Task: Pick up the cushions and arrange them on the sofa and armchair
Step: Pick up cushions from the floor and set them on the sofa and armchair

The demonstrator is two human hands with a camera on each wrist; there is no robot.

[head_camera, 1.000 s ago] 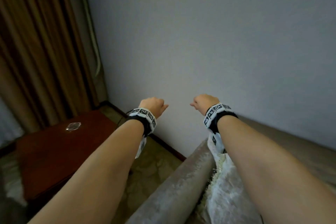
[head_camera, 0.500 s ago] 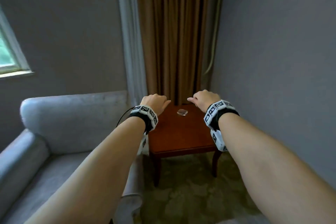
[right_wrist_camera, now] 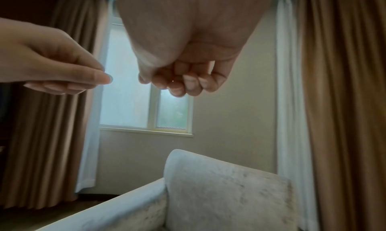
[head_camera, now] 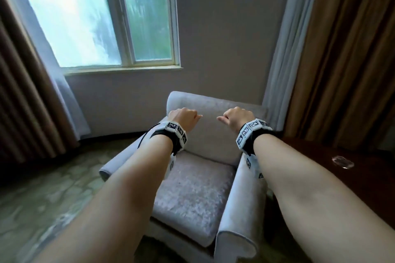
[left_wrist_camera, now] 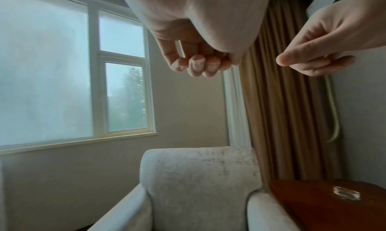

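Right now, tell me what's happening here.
A person faces a pale armchair below the window, both bare forearms stretched out over it. The left hand and right hand are curled into fists and hold nothing. No loose cushion shows in any view. A dark wooden side table stands to the armchair's right.

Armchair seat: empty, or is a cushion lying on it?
Empty. The armchair seat shows only bare upholstery, with no loose cushion on it. The left hand and right hand hold nothing.

Bright window (head_camera: 85, 17), brown curtains (head_camera: 342, 49)
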